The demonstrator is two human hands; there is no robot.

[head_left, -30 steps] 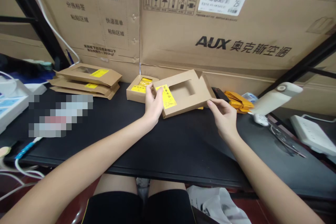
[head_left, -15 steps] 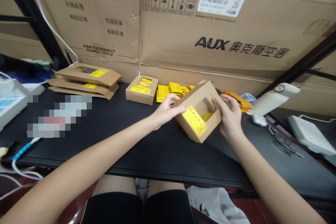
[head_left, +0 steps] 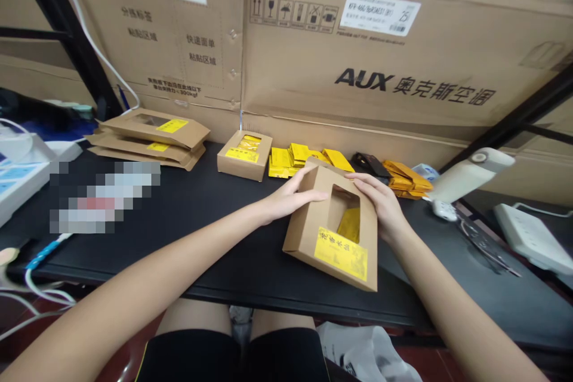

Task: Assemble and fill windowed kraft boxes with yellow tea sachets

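A brown cardboard box [head_left: 304, 233] with a cut-out window and a yellow label [head_left: 341, 253] is tilted toward me over the black table. My left hand [head_left: 290, 196] grips its left upper side, thumb across the front. My right hand [head_left: 378, 200] holds the right upper edge, its fingers curled over the top. Through the window a yellow packet [head_left: 349, 225] shows inside. Behind the box lies a row of yellow packets [head_left: 298, 155], partly hidden. A similar windowed box [head_left: 237, 168] with yellow packets inside sits to their left.
Flattened boxes [head_left: 183, 140] are stacked at the back left. Orange packets [head_left: 405, 179], a pale bottle [head_left: 472, 173], eyeglasses [head_left: 490, 250] and a white power strip [head_left: 532, 239] lie on the right. Large AUX cartons [head_left: 286, 59] stand along the back.
The box has come down and nearer to me, and turned so its window and label face me more. Both hands moved with it, still gripping. More yellow packets show behind.
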